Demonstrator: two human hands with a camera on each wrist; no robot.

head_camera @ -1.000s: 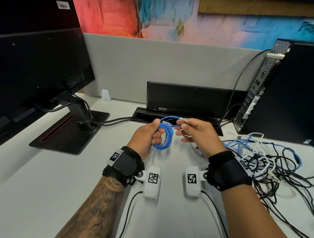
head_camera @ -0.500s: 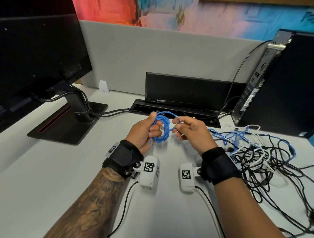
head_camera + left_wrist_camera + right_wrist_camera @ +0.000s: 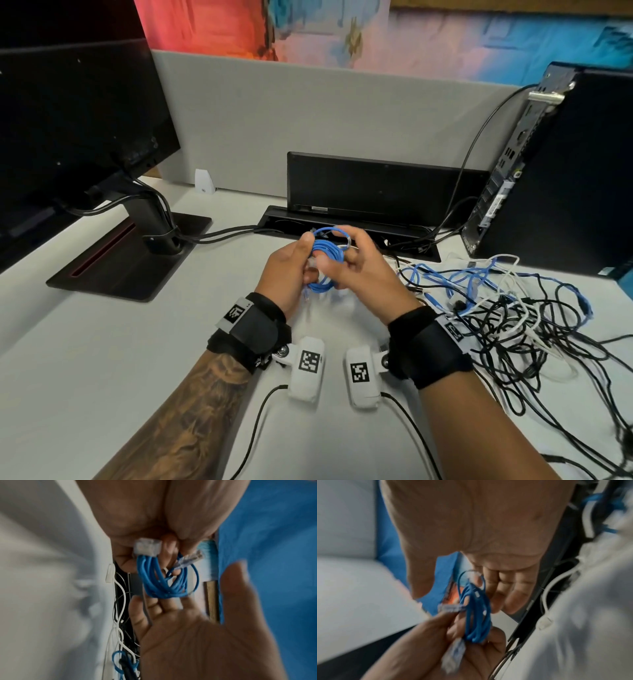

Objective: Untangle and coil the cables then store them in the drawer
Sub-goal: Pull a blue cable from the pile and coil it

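Observation:
A small coil of blue network cable [image 3: 323, 251] hangs above the desk between both hands. My left hand [image 3: 299, 262] grips the coil, its fingers curled round the strands [image 3: 161, 582] just below a clear plug [image 3: 147, 546]. A second clear plug [image 3: 188, 559] sticks out beside it. My right hand [image 3: 349, 260] is against the coil's right side, its fingers [image 3: 161, 607] fairly straight and touching the strands while the thumb stands apart. In the right wrist view the coil [image 3: 476, 609] lies between those fingers [image 3: 503, 588] and the left hand below. No drawer is in view.
A tangle of black, white and blue cables [image 3: 513, 308] lies on the white desk [image 3: 102, 342] to the right. A monitor on its stand [image 3: 137, 240] is at the left. A black cable tray [image 3: 342, 222] sits behind the hands and a computer tower [image 3: 565, 171] at the far right.
My right hand let go of the cable end it pinched, moved in against the coil, and its fingers straightened. The left hand kept its grip on the coil.

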